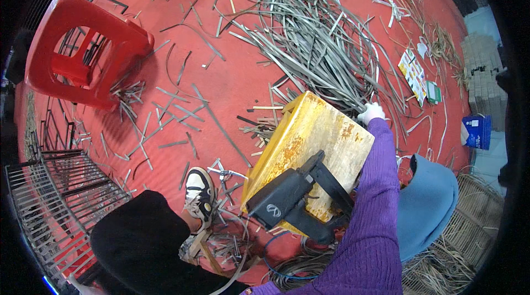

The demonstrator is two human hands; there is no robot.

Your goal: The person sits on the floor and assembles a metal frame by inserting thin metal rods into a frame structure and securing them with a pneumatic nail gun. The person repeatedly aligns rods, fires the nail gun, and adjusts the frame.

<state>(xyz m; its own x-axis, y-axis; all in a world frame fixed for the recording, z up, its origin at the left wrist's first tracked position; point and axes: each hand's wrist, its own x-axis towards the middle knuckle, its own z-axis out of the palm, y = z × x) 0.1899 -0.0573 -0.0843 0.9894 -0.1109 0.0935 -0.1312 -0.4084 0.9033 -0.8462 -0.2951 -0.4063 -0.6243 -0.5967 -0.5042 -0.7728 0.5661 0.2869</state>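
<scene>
My right hand [371, 113], in a white glove, reaches forward past the stool. Its fingers are curled around the near end of a bundle of grey-green flat strips [314, 46], which fans out across the floor. The purple sleeve of that arm passes along the right side of a worn yellow stool [337, 135]. On the stool top lies a black nail gun [281, 198], its handle partly behind my sleeve. My left hand does not show.
A red plastic stool [88, 52] stands far left, above black metal racks [61, 195]. Cut strips [182, 113] litter the red floor. My shoe [199, 193] is left of the yellow stool. Coiled strips [303, 267] lie near me. At right are a blue container [477, 131] and stacked grey material [485, 80].
</scene>
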